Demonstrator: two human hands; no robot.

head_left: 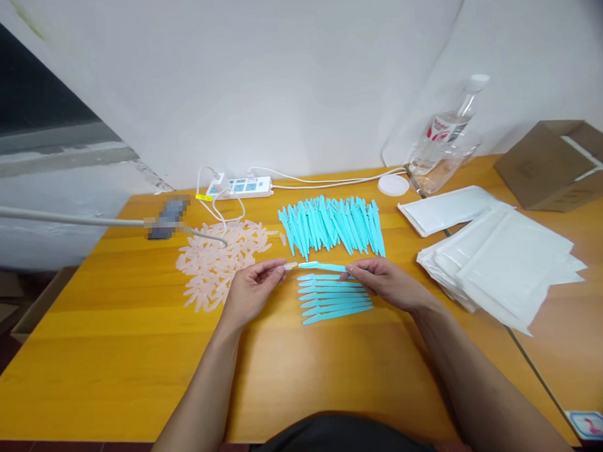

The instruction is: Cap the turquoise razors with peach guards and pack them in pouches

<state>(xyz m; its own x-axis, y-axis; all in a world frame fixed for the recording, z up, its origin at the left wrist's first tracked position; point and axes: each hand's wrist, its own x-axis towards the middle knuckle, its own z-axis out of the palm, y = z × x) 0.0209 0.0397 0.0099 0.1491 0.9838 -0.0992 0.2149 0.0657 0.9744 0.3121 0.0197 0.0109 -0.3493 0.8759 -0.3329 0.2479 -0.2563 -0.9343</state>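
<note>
My left hand (257,287) pinches a small translucent pinkish cap (291,266) between thumb and fingers. In my right hand (377,279) is the handle end of a turquoise razor (325,267), its narrow blade end pointing left at the cap, very close to it. Just below lies a column of several turquoise razors (328,303), side by side, blade ends to the left. A large pile of turquoise razors (326,225) spreads behind my hands. Loose pinkish caps (209,269) are heaped at the left, partly beside my left hand.
A power strip (250,186) with white cables stands by the wall, near a blurred phone (167,217). A grey cable crosses the caps. White padded envelopes (505,258), a round lid (394,184), a plastic bottle (441,139) and a cardboard box (537,168) are on the right.
</note>
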